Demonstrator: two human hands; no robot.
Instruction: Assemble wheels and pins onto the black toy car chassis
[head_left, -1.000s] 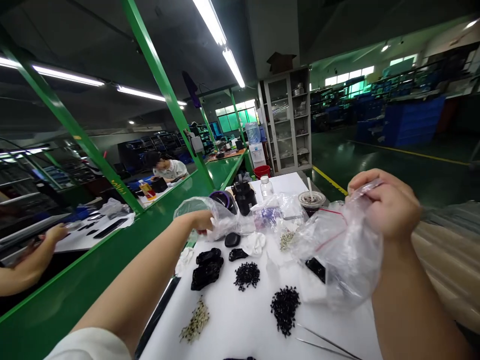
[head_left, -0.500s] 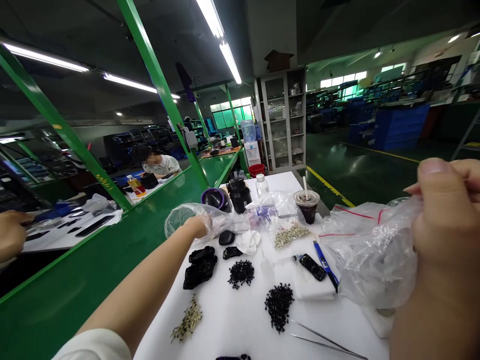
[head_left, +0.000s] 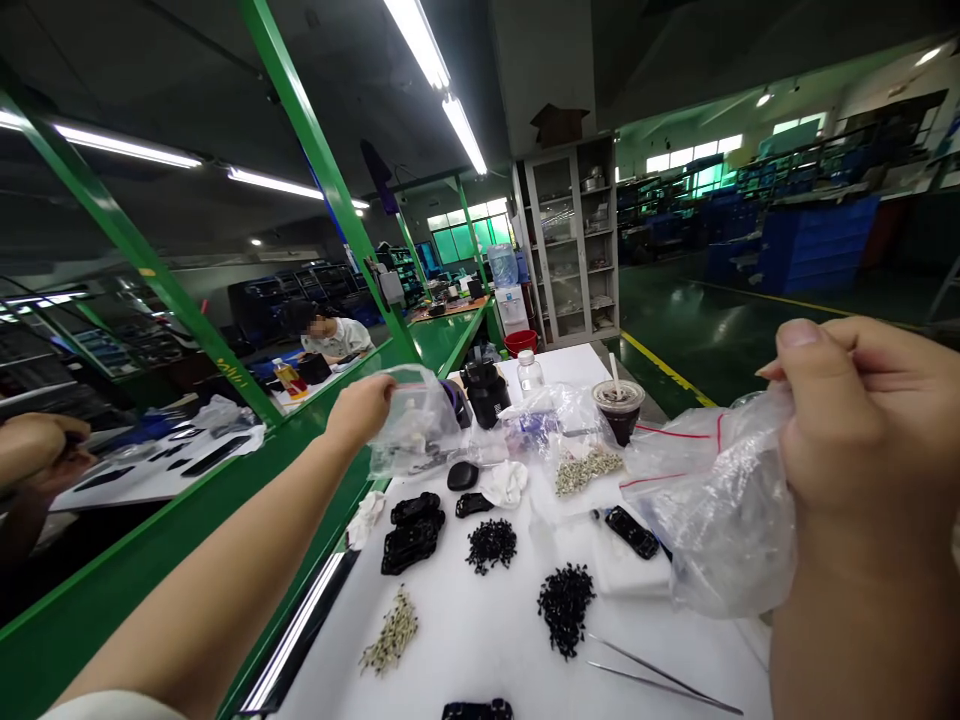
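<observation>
At the table's left edge, my left hand (head_left: 362, 408) pinches the top of a clear plastic bag (head_left: 412, 425), holding it up off the table; some dark bits show low in it. On the right, my right hand (head_left: 862, 420) is closed on a clear zip bag (head_left: 731, 520) with red seal lines, which hangs over the table's right side. Between the hands lie two piles of small black parts (head_left: 491, 545) (head_left: 566, 608) and a pile of pale, dark-tipped parts (head_left: 391, 632). Black plastic housings (head_left: 412, 535) are stacked at left.
Steel tweezers (head_left: 660, 675) lie near the front right. A lidded drink cup (head_left: 619, 412), a black bottle (head_left: 485, 392) and a clear jar (head_left: 529, 372) stand at the back. A green partition (head_left: 150, 570) runs along the left, with people beyond it.
My left hand has lifted and moved left, raising the bag's top. My right hand has shifted left with the zip bag, which now covers most of the blue pen-like tool.
</observation>
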